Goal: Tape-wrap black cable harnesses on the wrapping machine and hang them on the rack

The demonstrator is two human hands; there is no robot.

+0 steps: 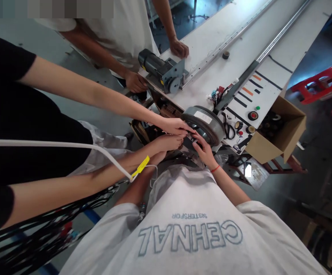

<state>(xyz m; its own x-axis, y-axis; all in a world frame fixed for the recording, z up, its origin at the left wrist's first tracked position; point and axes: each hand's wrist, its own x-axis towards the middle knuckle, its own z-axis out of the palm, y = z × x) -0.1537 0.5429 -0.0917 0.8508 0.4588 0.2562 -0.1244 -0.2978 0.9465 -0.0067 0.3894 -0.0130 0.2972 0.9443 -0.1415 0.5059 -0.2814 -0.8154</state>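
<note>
My right hand [204, 151], with a red string at its wrist, reaches to the near face of a thick dark ring [219, 124] bearing a white label. Its fingers are stretched out and touch the ring's near side, the thumb apart. My left hand [158, 157] is mostly hidden beneath a co-worker's hand [170, 142]; its fingers do not show. The same co-worker's other hand [176, 125] points a finger toward the ring, close to my right fingertips. Small parts between these hands are too hidden to make out.
A motor [154, 65] with a pulley sits on the long white table [240, 49], beside another person's hands [179, 47]. Scissors [229, 130], tape rolls [238, 125] and a red button [252, 115] are right of the ring. An open cardboard box [293, 130] stands beyond. A white cable [105, 154] crosses left.
</note>
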